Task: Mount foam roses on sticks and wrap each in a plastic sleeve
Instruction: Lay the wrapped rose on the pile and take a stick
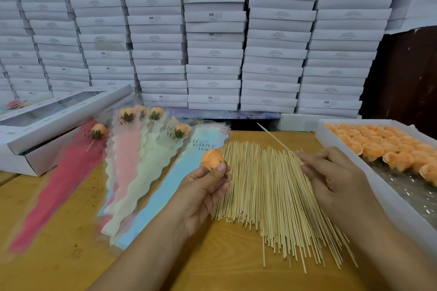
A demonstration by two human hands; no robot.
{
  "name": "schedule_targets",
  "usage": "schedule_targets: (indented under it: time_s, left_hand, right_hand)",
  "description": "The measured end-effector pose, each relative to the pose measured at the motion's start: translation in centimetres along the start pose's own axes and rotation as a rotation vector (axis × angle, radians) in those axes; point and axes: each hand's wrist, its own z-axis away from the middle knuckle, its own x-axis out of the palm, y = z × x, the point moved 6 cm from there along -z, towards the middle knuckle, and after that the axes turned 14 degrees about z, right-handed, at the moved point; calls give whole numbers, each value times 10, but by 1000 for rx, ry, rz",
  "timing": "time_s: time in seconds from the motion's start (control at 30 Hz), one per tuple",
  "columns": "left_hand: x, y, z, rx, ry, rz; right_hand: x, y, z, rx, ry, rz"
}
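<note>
The pile of sticks (269, 198) lies in the middle of the table (59, 231), and everything else sits around it.

Some things are hard to see. The red sleeve (59, 186), far left of the pile, is blurry. The print on the wall of white boxes (212, 30) behind the pile is too small to read. The tray (387, 201) right of the pile is cut off by the picture's edge. The right hand (335, 177) hides the near end of the one stick (275, 138) it holds.

The tray holds rows of orange roses (383, 146) at its far end, with shiny plastic showing at its near end. Left of the pile lie sleeves: pink (127, 149), pale yellow (151, 168) and blue (170, 186). The red, pink and yellow ones have a rose on a stick inside. Far left of the pile sits a flat box (54, 113) with a clear window.

The left hand (203, 194) is at the pile's left edge. Its thumb and fingers pinch one orange rose (212, 158) at the green base. The right hand is over the pile's right side. Its fingers are curled tight on the single stick, which points up and away to the left.
</note>
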Motion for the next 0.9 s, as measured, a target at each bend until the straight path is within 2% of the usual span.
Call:
schedule_targets:
  time_s: [0.63, 0.9]
  left_hand:
    - [9, 11, 4, 73, -32, 225]
    - [8, 11, 5, 71, -24, 202]
  right_hand:
    - [20, -9, 9, -38, -212, -75]
    - [29, -12, 14, -52, -292, -87]
